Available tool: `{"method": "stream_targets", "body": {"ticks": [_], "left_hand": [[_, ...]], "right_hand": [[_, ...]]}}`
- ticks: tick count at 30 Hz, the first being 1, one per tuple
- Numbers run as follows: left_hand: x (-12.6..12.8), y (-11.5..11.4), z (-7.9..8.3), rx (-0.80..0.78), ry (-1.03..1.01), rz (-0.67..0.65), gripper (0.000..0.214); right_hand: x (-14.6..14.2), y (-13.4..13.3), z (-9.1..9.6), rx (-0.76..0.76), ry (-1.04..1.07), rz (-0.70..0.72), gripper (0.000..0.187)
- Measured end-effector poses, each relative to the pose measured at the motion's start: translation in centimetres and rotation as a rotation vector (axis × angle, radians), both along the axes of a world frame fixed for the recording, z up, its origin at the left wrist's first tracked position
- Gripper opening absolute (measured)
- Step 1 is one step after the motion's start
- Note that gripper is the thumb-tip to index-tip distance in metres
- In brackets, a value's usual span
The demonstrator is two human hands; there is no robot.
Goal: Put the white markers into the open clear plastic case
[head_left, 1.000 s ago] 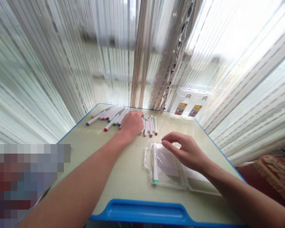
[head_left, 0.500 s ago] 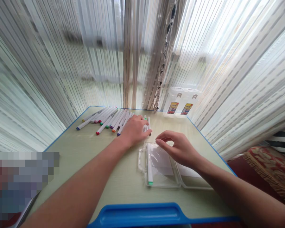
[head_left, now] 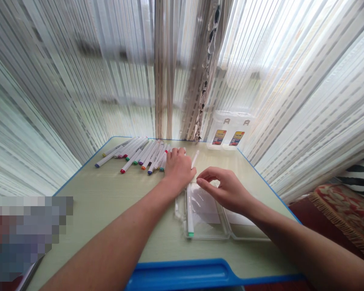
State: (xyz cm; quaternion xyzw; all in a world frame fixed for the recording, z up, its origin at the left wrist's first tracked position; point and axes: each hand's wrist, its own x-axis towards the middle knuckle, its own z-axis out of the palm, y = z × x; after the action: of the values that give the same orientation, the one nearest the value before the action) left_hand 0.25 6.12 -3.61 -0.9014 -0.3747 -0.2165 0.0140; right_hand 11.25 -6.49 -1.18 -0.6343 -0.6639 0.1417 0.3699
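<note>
My left hand [head_left: 178, 169] is closed round a white marker [head_left: 194, 158] whose tip sticks out past the fingers, just beyond the clear plastic case [head_left: 204, 228]. My right hand [head_left: 227, 189] hovers over the open case with fingers curled and thumb near forefinger; I see nothing in it. One white marker with a green cap [head_left: 189, 210] lies along the case's left side. Several markers with coloured caps [head_left: 136, 152] lie in a row at the far left of the table [head_left: 109, 194].
Two clear packs with yellow and red labels [head_left: 229, 135] lean against the sheer curtains [head_left: 261, 81] at the far right corner. The table has a blue rim and a blue handle [head_left: 182, 273] at the near edge. A blurred patch fills the lower left.
My left hand has moved from the markers on the table toward the case, closing on one marker and lifting it. The other markers near it are no longer in sight. My right hand barely moved.
</note>
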Motion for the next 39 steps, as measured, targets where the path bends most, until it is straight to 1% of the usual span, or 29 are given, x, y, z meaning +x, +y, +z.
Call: {"method": "stream_targets", "body": {"ticks": [3,6,9,11,13,14,17,19,23,25,26,29,31,33,35,37,39], "left_hand": [[0.1,0.1,-0.1,0.017,0.003,-0.008,0.013],[-0.1,0.2,0.2,0.023,-0.026,-0.040,0.013],[-0.5,0.5,0.8,-0.010,-0.092,-0.068,0.015],[-0.9,0.7,1.2,-0.055,-0.172,-0.094,0.015],[-1.4,1.0,1.6,-0.148,-0.294,-0.124,0.015],[-1.5,1.0,1.7,-0.226,-0.365,-0.139,0.016],[-1.6,0.9,1.8,-0.525,-0.575,-0.221,0.024],[-1.3,0.3,1.8,-0.684,-0.669,-0.318,0.028],[-0.5,-1.6,1.6,-0.844,-0.702,-0.467,0.029],[-0.4,-2.4,1.7,-0.876,-0.673,-0.518,0.030],[-0.4,-2.6,1.8,-0.868,-0.646,-0.529,0.030],[-1.1,-2.4,2.3,-0.767,-0.616,-0.475,0.029],[-1.6,-1.8,2.8,-0.753,-0.707,-0.419,0.030],[-2.1,-1.0,3.2,-0.841,-0.831,-0.412,0.028],[-2.3,-0.5,3.6,-0.937,-0.895,-0.473,0.034],[-2.4,-0.3,3.7,-0.987,-0.905,-0.533,0.034],[-2.3,-0.2,3.7,-1.013,-0.898,-0.549,0.030]], "right_hand": [[0.0,0.0,0.0,-0.001,-0.004,0.003,0.014],[0.0,0.0,0.1,-0.001,0.002,-0.003,0.014],[0.2,0.1,0.2,-0.003,0.038,-0.026,0.014],[0.5,0.3,0.1,0.003,0.083,-0.059,0.016],[1.1,0.7,-0.2,0.020,0.151,-0.099,0.017],[1.4,0.9,-0.4,0.028,0.198,-0.119,0.019],[2.2,1.7,-0.8,0.073,0.396,-0.173,0.033],[2.5,2.0,-0.9,0.125,0.506,-0.151,0.039],[2.4,2.1,-0.5,0.249,0.591,-0.096,0.035],[2.4,2.0,-0.4,0.278,0.597,-0.099,0.035],[2.3,1.9,-0.4,0.280,0.594,-0.094,0.035],[2.1,1.7,-0.4,0.261,0.555,-0.063,0.035],[1.9,1.5,-0.4,0.231,0.523,-0.038,0.036],[1.5,1.3,-0.4,0.169,0.523,0.014,0.036],[1.2,1.1,-0.5,0.099,0.539,0.080,0.034],[1.0,0.9,-0.5,0.061,0.521,0.119,0.032],[1.1,0.8,-0.5,0.060,0.477,0.107,0.030]]}}
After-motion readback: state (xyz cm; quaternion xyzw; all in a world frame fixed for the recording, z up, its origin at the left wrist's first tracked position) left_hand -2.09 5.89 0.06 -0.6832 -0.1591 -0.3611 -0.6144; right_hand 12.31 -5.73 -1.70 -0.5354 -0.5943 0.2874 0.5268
